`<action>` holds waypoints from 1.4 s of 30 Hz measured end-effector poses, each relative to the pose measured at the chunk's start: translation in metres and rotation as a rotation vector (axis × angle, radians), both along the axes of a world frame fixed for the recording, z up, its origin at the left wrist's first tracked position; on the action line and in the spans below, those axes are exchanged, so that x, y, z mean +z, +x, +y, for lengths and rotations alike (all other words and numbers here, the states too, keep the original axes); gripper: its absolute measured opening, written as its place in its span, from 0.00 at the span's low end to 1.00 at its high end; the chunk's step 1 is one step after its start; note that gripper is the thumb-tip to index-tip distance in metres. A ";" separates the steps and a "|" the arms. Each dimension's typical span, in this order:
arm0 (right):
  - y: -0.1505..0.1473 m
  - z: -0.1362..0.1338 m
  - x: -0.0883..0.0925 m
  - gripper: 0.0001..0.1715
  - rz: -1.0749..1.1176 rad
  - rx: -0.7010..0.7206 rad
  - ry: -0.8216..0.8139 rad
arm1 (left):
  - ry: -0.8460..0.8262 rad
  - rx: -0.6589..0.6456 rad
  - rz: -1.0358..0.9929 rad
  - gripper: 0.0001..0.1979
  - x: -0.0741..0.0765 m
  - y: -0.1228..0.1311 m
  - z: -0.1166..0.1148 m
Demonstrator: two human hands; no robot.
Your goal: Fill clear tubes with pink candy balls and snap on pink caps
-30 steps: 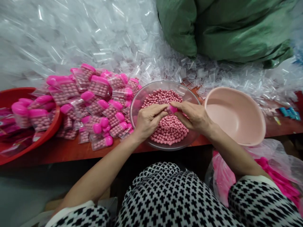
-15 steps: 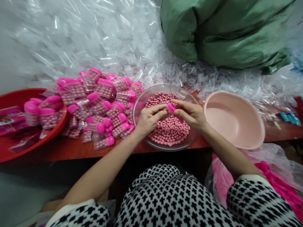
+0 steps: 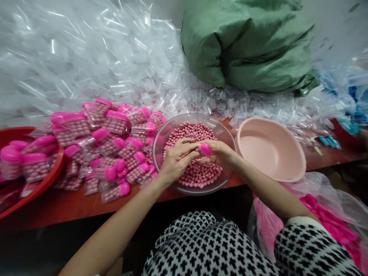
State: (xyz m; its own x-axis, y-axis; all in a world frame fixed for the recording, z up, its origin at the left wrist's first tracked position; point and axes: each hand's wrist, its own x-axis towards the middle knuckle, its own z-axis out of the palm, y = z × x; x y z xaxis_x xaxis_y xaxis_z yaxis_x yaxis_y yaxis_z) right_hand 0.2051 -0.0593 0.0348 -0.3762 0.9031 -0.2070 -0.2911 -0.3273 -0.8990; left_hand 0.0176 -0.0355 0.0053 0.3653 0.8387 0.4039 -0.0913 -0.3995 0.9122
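Observation:
Both hands meet above a clear bowl (image 3: 157, 145) holding many pink beads (image 3: 201, 176). A bright pink cap (image 3: 206, 149) shows between them. My right hand (image 3: 222, 152) has its fingers closed around the cap. My left hand (image 3: 178, 157) is closed, fingertips at the cap's left side; a container between the fingers is mostly hidden. Left of the bowl lies a pile of clear containers (image 3: 115, 122) filled with pink beads and topped with pink caps.
A red basin (image 3: 59, 165) with capped containers stands far left, a pale pink basin (image 3: 270, 149) right. Clear empty containers (image 3: 115, 57) are heaped behind, beside a green sack (image 3: 258, 46). A plastic bag of pink pieces (image 3: 330, 218) hangs below the table edge at right.
The view has shifted, so the table items appear farther left and lower. The pink cap has turned between my hands, and my right fingers now wrap closer around it.

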 end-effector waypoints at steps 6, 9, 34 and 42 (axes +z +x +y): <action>-0.023 0.000 -0.004 0.17 0.059 -0.125 0.019 | 0.030 0.039 0.017 0.10 0.003 0.001 -0.001; -0.033 0.004 -0.012 0.21 0.060 -0.218 0.049 | 0.059 0.062 0.016 0.10 0.007 0.002 -0.001; -0.055 0.017 -0.003 0.12 0.253 -0.111 -0.119 | -0.083 0.172 0.022 0.15 0.000 -0.005 0.007; 0.036 0.060 0.028 0.27 -0.614 -0.050 0.349 | 0.032 0.594 0.189 0.19 0.019 -0.062 0.043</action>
